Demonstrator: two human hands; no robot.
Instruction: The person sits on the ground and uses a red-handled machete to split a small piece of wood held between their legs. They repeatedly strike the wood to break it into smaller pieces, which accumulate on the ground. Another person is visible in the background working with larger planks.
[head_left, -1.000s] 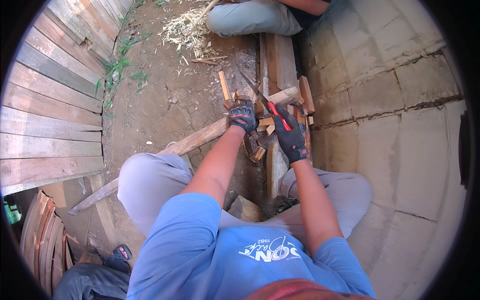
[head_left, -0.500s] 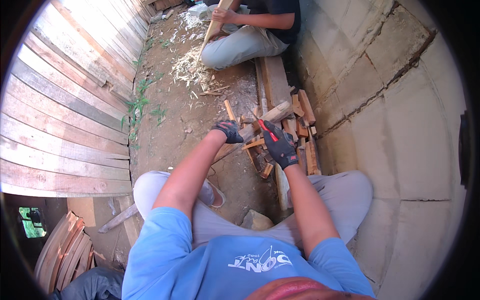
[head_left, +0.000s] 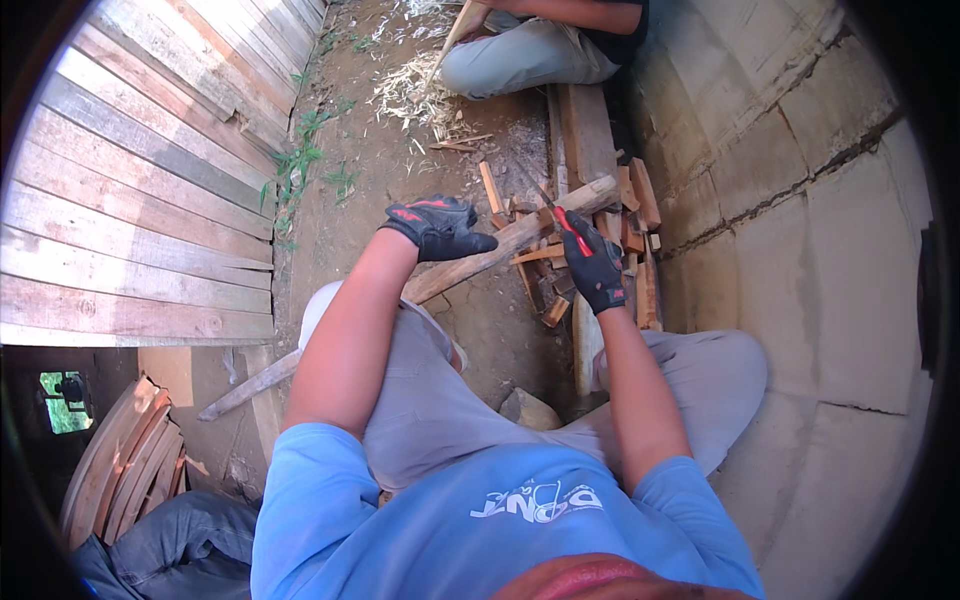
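Observation:
A long rough wooden pole lies slantwise in front of me, its far right end resting over a pile of wood offcuts. My left hand, in a black and red glove, is raised beside the pole on its left. The thumb stands apart from the bent fingers, and nothing shows in them. My right hand, gloved alike, is closed round the red handle of a tool near the pole's far end. A thin dark blade points from it, away and to the left; its exact kind is unclear.
Across from me sits another person holding a wooden strip, by a heap of pale shavings. A concrete wall rises on the right, a plank wall on the left. A stone lies between my legs; curved boards stand lower left.
My left hand has come off the pole and moved left and up. My right hand keeps the red-handled tool. The whole view has shifted a little.

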